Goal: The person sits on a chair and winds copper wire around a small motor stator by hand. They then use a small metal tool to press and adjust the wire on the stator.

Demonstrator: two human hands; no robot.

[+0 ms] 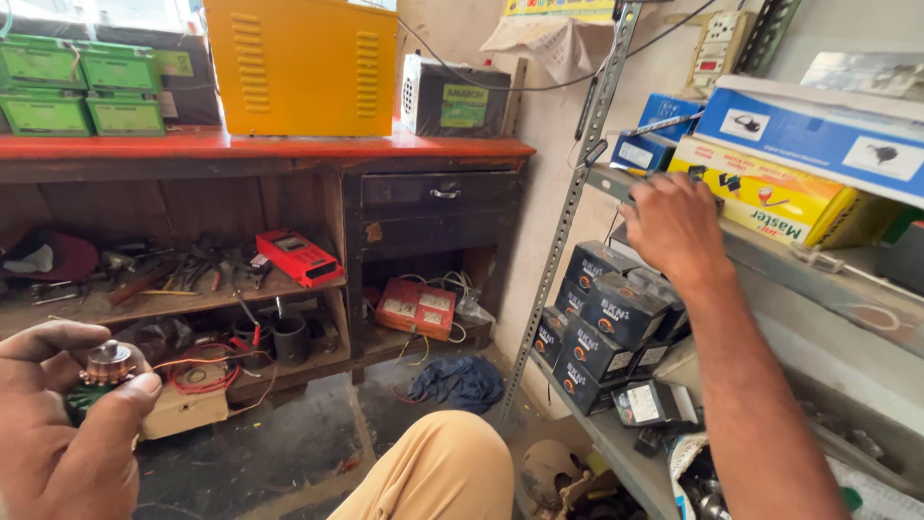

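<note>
My left hand (58, 424) at the lower left grips a small motor armature (104, 366) with a copper commutator on top and green windings below. My right hand (674, 226) reaches out to the metal rack shelf (770, 255) at the right, fingers curled on its edge beside a yellow box (770, 197). Just below that hand lie several stacked dark blue boxes (611, 318). My knee in tan trousers (443, 472) shows at the bottom centre.
A wooden workbench with a red top (260, 146) carries green battery cases (82, 87), a yellow metal cabinet (303, 63) and a black battery (454, 96). Its shelves hold tools, a red meter (296, 257), wires and an orange box (416, 308). A blue cloth (462, 380) lies on the floor.
</note>
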